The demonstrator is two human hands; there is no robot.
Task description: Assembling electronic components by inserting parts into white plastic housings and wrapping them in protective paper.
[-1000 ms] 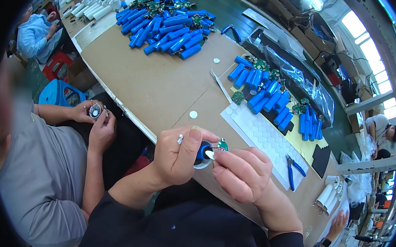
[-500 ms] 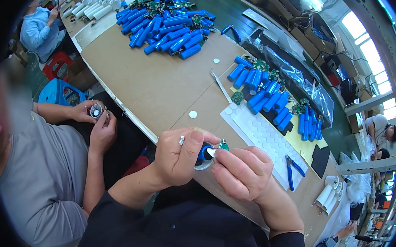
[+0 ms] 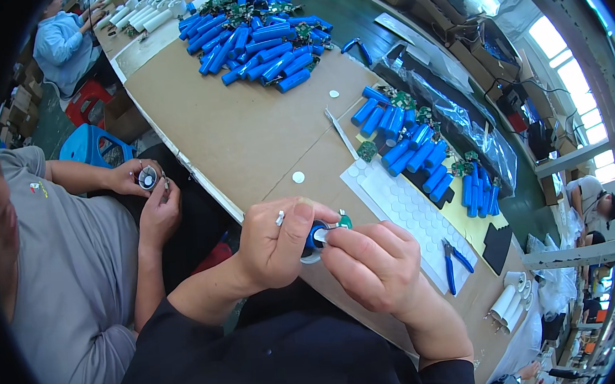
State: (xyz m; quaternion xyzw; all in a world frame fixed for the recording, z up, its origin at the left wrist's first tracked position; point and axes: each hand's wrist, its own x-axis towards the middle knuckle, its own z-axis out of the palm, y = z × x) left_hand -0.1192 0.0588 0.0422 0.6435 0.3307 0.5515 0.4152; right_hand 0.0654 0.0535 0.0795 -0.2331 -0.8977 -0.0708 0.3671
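Observation:
My left hand [image 3: 272,241] is closed around a tube [image 3: 311,257] with a blue cylindrical battery [image 3: 311,243] inside, its open end turned to my right. A small green circuit board [image 3: 344,221] sticks out beside that end. Pinched in the fingertips of my right hand [image 3: 375,267], a white disc [image 3: 321,237] lies against the battery's end; whether it is stuck there I cannot tell. A small white connector [image 3: 280,218] shows at the fingers of my left hand.
Blue batteries with circuit boards lie in a large pile [image 3: 261,42] and a smaller group [image 3: 407,138]. Beside me are a sheet of white discs [image 3: 401,210], blue-handled cutters [image 3: 455,264], tweezers [image 3: 341,132] and white tubes [image 3: 511,302]. At left, a co-worker's hands [image 3: 152,192] hold a similar tube.
My right fingertips have moved slightly left, bringing the white disc from the rim onto the battery's end. My left hand has stayed almost in place.

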